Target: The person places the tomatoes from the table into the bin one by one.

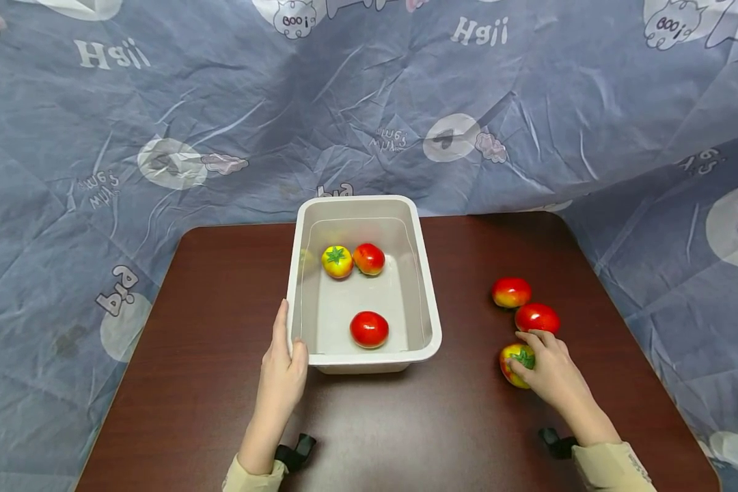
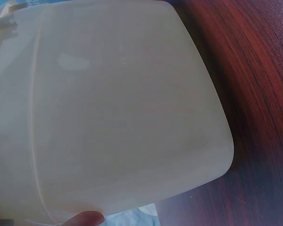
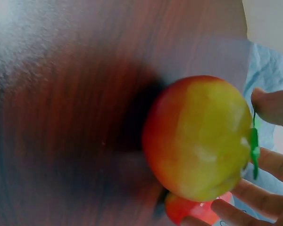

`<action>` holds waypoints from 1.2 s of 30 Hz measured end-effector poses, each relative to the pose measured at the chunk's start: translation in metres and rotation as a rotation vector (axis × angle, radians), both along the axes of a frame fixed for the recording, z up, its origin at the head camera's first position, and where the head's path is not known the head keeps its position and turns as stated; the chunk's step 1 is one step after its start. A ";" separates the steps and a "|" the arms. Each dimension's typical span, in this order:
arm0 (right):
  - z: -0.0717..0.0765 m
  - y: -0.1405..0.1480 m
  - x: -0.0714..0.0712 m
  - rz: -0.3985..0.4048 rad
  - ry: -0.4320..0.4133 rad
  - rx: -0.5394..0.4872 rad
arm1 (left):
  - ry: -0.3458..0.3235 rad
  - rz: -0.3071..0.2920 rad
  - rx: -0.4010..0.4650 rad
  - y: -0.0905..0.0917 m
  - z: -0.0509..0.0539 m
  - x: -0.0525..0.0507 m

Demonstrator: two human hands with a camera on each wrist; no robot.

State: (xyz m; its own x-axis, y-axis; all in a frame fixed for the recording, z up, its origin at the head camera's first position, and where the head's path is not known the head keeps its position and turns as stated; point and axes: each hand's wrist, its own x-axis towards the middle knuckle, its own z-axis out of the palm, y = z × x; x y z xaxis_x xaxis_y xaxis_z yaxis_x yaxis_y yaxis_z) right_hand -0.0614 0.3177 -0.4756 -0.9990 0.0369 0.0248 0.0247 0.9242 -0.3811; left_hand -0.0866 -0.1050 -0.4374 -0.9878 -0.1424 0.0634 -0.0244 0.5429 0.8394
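A pale grey plastic tub [image 1: 429,294] stands on the table; inside are a yellow toy tomato [image 1: 337,262] and red ones, one beside it [image 1: 369,259] and one nearer [image 1: 370,330]. My left hand [image 1: 283,376] holds the tub's near left corner, thumb at the rim and fingers along the outer side. The tub's wall [image 2: 122,108] fills most of the left wrist view. Over a yellow-and-red toy tomato [image 1: 513,372] with a green leafy top, my right hand [image 1: 552,369] has its thumb and fingers spread. Space shows between thumb and fruit in the right wrist view.
Two more red toy tomatoes, one farther back [image 1: 511,292] and one by the right fingertips [image 1: 538,318], lie on the dark brown table [image 1: 234,287]. Behind and around the table hangs a blue-grey printed cloth [image 1: 344,89]. Black straps [image 1: 295,452] are at both wrists.
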 end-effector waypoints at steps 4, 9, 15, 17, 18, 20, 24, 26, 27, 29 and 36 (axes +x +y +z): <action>-0.006 -0.003 0.002 -0.007 -0.027 -0.001 | 0.004 0.000 0.003 0.000 0.000 0.000; -0.011 -0.006 0.004 -0.014 -0.033 -0.012 | 0.024 -0.002 -0.001 0.000 0.001 0.000; -0.014 -0.008 0.007 -0.013 -0.024 -0.015 | 0.020 0.004 -0.010 0.001 0.000 0.002; -0.013 -0.008 0.006 -0.007 -0.018 -0.011 | 0.014 0.002 -0.010 0.001 0.000 0.002; -0.012 -0.008 0.006 -0.004 -0.013 -0.009 | 0.012 0.001 -0.009 0.001 0.000 0.002; -0.011 -0.008 0.005 0.001 -0.006 -0.007 | 0.014 0.002 -0.008 0.001 0.000 0.002; -0.005 -0.009 0.002 0.009 0.009 -0.007 | 0.020 0.002 -0.006 0.000 0.000 0.001; -0.002 -0.010 -0.001 0.013 0.018 -0.008 | 0.020 0.002 -0.005 0.000 0.000 0.001; 0.000 -0.010 -0.002 0.015 0.020 -0.008 | 0.021 0.001 -0.004 0.000 0.000 0.001; 0.003 -0.010 -0.004 0.018 0.030 -0.012 | 0.025 0.001 -0.004 0.000 0.000 0.001; 0.023 -0.014 -0.018 0.039 0.121 -0.021 | 0.035 -0.004 0.003 0.000 -0.001 0.000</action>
State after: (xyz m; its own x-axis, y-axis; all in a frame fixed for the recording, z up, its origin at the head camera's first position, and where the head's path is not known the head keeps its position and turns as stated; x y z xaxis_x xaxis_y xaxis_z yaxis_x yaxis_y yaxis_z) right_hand -0.0792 0.3039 -0.4521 -0.9894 -0.0005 0.1453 -0.0589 0.9155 -0.3980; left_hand -0.0865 -0.1048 -0.4383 -0.9856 -0.1386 0.0973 0.0069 0.5408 0.8411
